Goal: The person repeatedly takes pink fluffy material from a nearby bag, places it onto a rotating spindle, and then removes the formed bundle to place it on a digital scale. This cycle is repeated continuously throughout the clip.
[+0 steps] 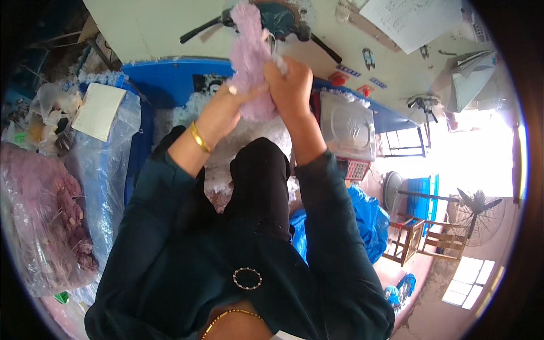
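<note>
A long pink fluffy plush piece (251, 54) hangs between my hands at the top middle, over my lap. My left hand (220, 110), with a gold bangle at the wrist, is closed on its lower left side. A small pale bit shows by the left thumb. On the plush's right side my right hand (290, 84) is curled in a fist around part of it, near a thin whitish loop. The exact grip of the right fingertips is hidden. Behind the plush, a dark round fitting (277, 21) with black handles is set in the pale panel.
White fluffy stuffing (218, 164) lies around my legs. At left are a clear bag of pink plush pieces (42, 215) and a notepad (99, 110) on plastic. A clear-lidded box (347, 126), blue bags (365, 221), wooden chairs (405, 241) and a fan (476, 215) stand at right.
</note>
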